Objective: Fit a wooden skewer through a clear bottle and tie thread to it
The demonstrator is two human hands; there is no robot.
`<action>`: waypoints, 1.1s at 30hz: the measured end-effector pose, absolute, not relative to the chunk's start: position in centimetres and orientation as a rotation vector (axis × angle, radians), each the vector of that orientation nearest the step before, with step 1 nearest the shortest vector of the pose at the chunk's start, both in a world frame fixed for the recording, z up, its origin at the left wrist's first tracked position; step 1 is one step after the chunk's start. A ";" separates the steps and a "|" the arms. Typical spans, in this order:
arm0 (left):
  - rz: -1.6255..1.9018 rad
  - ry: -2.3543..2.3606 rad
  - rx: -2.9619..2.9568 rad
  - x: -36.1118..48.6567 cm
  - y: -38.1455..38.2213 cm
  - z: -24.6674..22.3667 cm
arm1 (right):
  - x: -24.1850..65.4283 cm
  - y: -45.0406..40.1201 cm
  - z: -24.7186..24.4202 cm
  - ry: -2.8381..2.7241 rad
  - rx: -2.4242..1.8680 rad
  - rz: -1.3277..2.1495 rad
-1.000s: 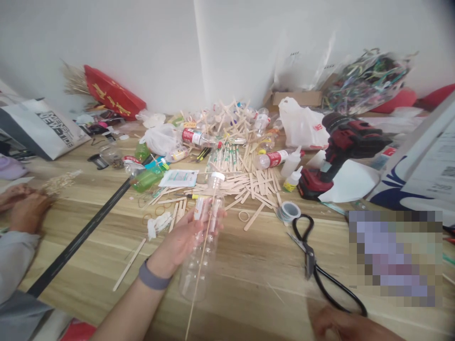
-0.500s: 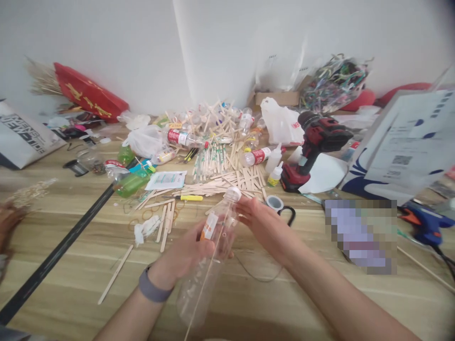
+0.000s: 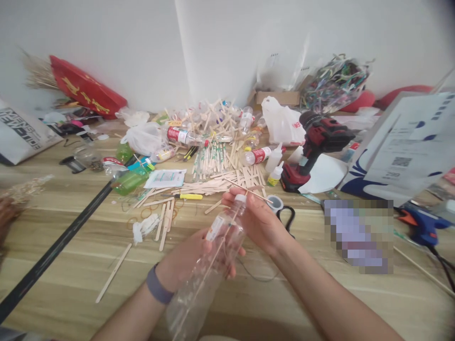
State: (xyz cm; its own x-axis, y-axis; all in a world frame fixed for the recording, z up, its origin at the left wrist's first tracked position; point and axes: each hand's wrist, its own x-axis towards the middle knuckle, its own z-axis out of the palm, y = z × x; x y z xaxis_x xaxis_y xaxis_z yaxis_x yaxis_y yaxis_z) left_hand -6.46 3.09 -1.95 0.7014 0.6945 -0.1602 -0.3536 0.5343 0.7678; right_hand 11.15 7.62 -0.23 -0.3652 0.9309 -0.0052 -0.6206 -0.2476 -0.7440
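Observation:
A clear plastic bottle (image 3: 199, 289) with a white cap (image 3: 240, 199) is tilted, its cap end pointing away from me. My left hand (image 3: 194, 253) is closed around its middle, beside an orange and white label (image 3: 215, 228). The fingers of my right hand (image 3: 261, 218) close around the cap end, with the thumb beside the cap. Just past the cap lies a short thin wooden stick (image 3: 249, 190), crosswise against the fingers; I cannot tell whether it is fixed there. A long thin stick (image 3: 209, 267) runs lengthwise along the bottle.
Craft sticks (image 3: 216, 182) are piled mid-table among bottles. A cordless drill (image 3: 316, 147), glue bottle (image 3: 275, 175), tape roll (image 3: 274, 202) and blue glue gun (image 3: 423, 227) are at the right. A black strip (image 3: 60, 253) crosses the left side, near another person's hand (image 3: 7, 215).
My right hand has turned and closed around the cap end, and the crosswise stick now shows there. The cap end has shifted slightly right, with the bottle still in my left hand.

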 end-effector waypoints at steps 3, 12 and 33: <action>0.671 0.375 0.744 -6.2 2.9 -2.7 | 11.2 7.3 -0.1 -0.837 -0.488 1.837; 0.708 0.876 1.198 -6.1 3.6 -0.8 | 10.7 7.6 -0.5 -0.768 -0.753 1.700; 0.549 0.820 1.154 -5.4 3.5 0.4 | 10.3 7.2 -0.2 -0.739 -0.728 1.896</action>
